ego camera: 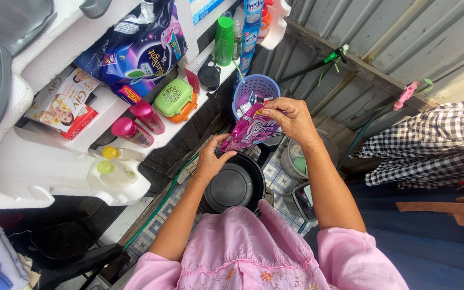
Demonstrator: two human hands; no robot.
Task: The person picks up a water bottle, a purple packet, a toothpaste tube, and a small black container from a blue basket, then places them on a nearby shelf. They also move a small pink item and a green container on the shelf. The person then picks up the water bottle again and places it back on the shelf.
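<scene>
Sachet [249, 130], pink and purple foil, pinched at both ends above a black basin [233, 185]. Right hand [291, 119] clenched on the upper corner, thumb and forefinger nipping the foil edge at about twelve o'clock of the packet. Left hand [210, 160] gripping the lower end at about seven o'clock, fingers curled round the bottom seam, thumb on top. Held tilted, upper end toward a lilac plastic basket [255, 90] just behind, lower end over the basin's rim.

Probably a tearing or opening grip, judged from the two pinches. Best done with the pinches kept close together on the seam, the lower hand steady as an anchor, the upper one pulling across rather than up, and the mouth kept over the basin for any spill.

Outward from the hands: at ten o'clock, a white shelf [55, 161] carrying two magenta bottles [135, 126], a green and orange lidded box [175, 99], a yellow-capped white jug [115, 174] and a large dark blue pack [140, 48]. At twelve o'clock, a green bottle [224, 40]. At three o'clock, a checked cloth [425, 145] against a corrugated metal wall [382, 37]. At six o'clock, pink sleeves and embroidered blouse [243, 252].
</scene>
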